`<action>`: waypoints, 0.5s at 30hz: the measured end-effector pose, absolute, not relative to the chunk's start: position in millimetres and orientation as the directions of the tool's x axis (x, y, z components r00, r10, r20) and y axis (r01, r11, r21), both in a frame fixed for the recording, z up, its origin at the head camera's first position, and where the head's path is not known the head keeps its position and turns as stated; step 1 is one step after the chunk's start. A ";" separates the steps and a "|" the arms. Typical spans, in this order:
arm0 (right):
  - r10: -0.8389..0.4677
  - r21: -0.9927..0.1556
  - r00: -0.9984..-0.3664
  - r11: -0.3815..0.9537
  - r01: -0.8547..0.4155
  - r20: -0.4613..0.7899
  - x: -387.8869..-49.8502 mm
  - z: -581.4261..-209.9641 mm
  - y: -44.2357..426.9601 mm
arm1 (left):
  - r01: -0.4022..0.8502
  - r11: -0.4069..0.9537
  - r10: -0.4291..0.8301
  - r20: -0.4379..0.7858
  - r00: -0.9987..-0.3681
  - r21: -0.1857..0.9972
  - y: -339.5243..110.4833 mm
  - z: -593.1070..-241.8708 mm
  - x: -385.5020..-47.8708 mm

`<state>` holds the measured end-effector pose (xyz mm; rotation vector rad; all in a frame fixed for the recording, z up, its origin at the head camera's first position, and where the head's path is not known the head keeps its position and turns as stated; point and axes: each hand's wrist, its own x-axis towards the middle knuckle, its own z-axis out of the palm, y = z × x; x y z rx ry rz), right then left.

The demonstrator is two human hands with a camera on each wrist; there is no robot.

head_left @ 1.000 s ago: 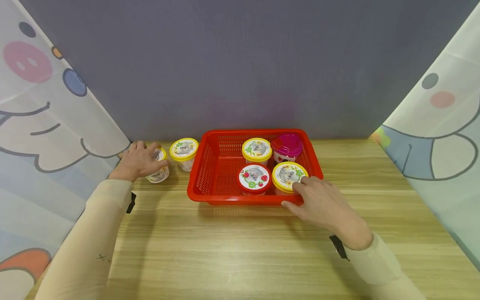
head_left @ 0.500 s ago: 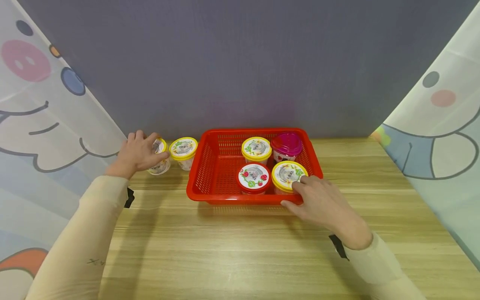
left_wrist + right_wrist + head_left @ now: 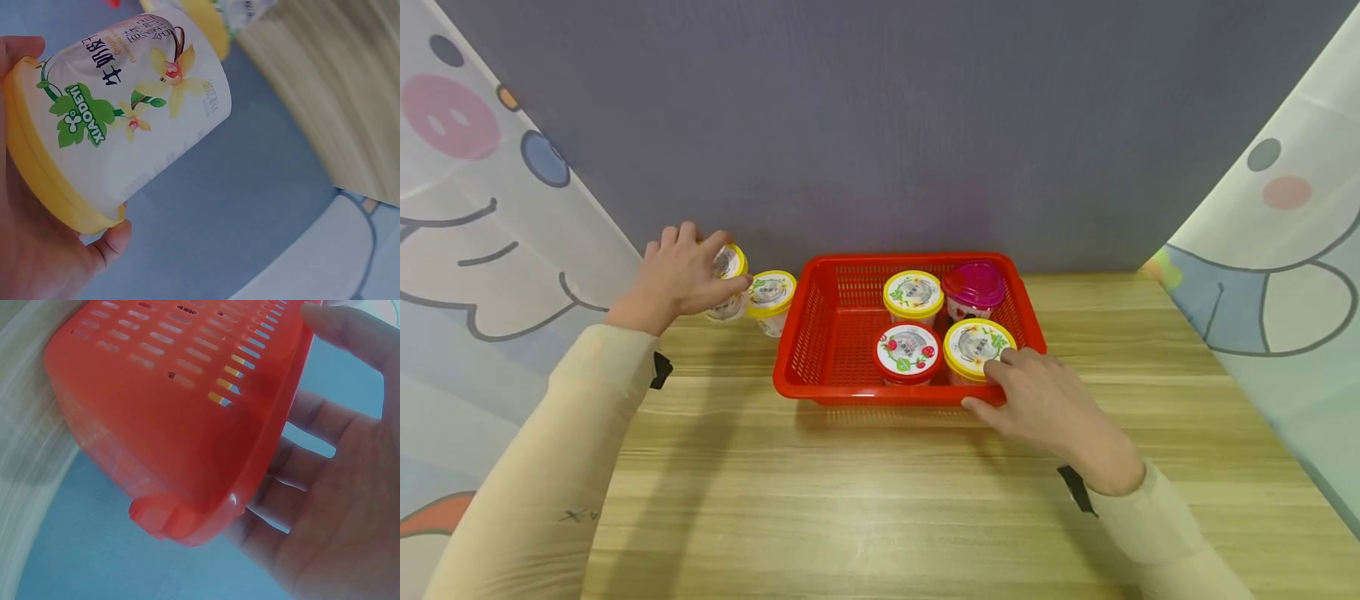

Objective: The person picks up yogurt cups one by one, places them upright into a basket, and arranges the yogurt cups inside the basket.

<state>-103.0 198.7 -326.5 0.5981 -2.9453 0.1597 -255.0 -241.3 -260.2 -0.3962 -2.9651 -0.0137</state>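
Observation:
My left hand (image 3: pixel 676 277) holds a white paper tub with a yellow lid (image 3: pixel 140 103) by the lid, raised off the table left of the basket. The left wrist view shows flowers and a green leaf printed on it. Beside it a second yellow-lidded tub (image 3: pixel 771 302) stands on the table against the basket's left side. My right hand (image 3: pixel 1047 407) grips the front right rim of the red plastic basket (image 3: pixel 842 392). Inside the basket are two yellow-lidded tubs (image 3: pixel 913 295), one red-lidded tub (image 3: pixel 907 350) and one with a magenta lid (image 3: pixel 975 285).
The basket's tubs stand in its right half; bare mesh floor (image 3: pixel 850 342) shows at left. A grey wall (image 3: pixel 880 125) rises behind the wooden table (image 3: pixel 865 500). Cartoon-printed sheets (image 3: pixel 1285 233) flank both sides.
My left hand has lifted its tub off the table, moving up and slightly right. My right hand and the basket stay nearly where they were.

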 end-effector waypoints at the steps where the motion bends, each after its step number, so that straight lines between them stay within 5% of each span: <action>1: -0.380 -0.078 -0.913 0.916 -0.394 0.148 -103.1 -326.4 198.9 | 0.263 0.965 0.261 0.152 -0.953 -0.010 -238.5 -257.9 -255.3; 15: -0.381 -0.078 -0.912 0.915 -0.395 0.148 -104.7 -326.7 199.2 | 0.334 0.942 0.327 0.171 -0.930 0.018 -191.5 -242.1 -257.2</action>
